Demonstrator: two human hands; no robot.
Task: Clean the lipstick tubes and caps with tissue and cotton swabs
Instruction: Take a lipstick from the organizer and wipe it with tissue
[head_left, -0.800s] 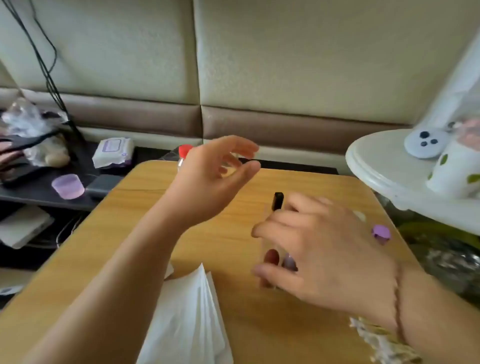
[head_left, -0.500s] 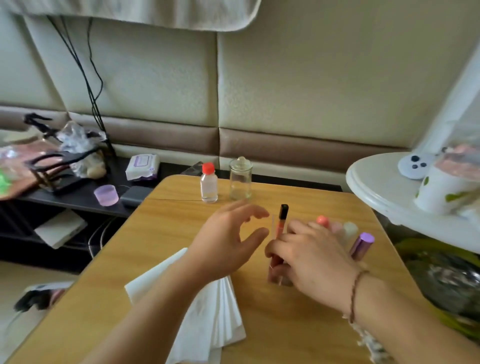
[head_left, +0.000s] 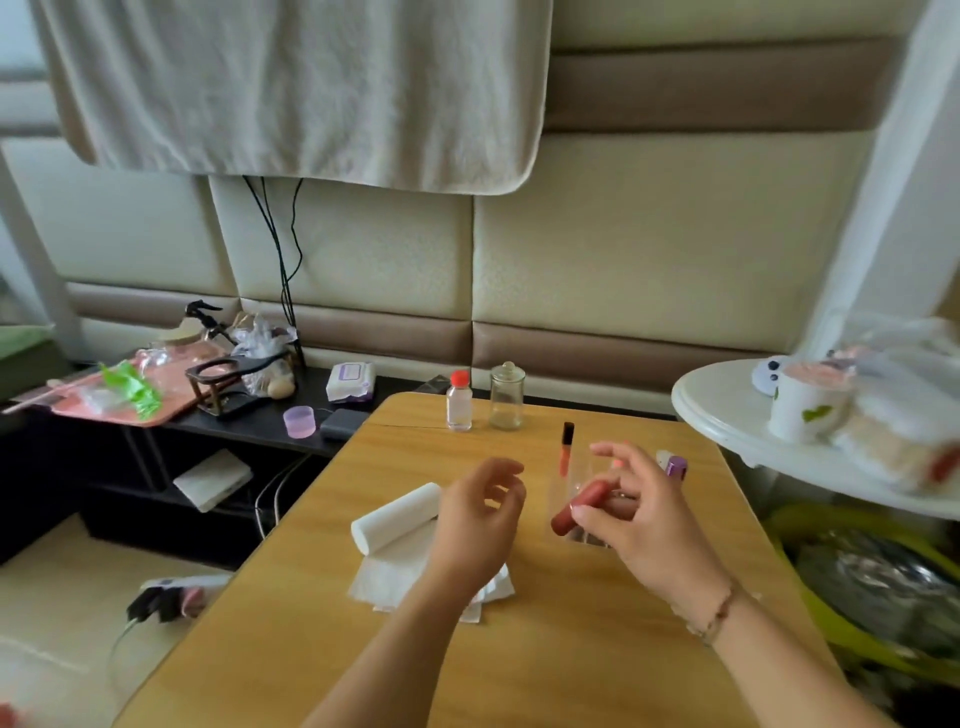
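Note:
My right hand (head_left: 641, 512) pinches a dark red lipstick tube (head_left: 579, 506) above a clear holder (head_left: 574, 480) on the wooden table (head_left: 519, 654). An orange lip gloss with a black cap (head_left: 566, 449) stands in that holder. A purple-capped tube (head_left: 675, 466) sits just behind my right hand. My left hand (head_left: 478, 525) hovers with loosely curled fingers and holds nothing, over a stack of white tissues (head_left: 400, 540). A small bottle with a red cap (head_left: 460, 401) and an empty glass jar (head_left: 506, 397) stand at the table's far edge.
A dark side shelf on the left carries a pink tray (head_left: 130, 389), a wet-wipe pack (head_left: 350, 382) and a purple cup (head_left: 300, 421). A white round table (head_left: 727, 410) with a cup stands at the right. A green basin (head_left: 862, 587) sits below it.
My right hand has lifted the dark red lipstick tube out of the holder. My left hand drew back a little. The camera tilted up, showing more wall and a hanging cloth.

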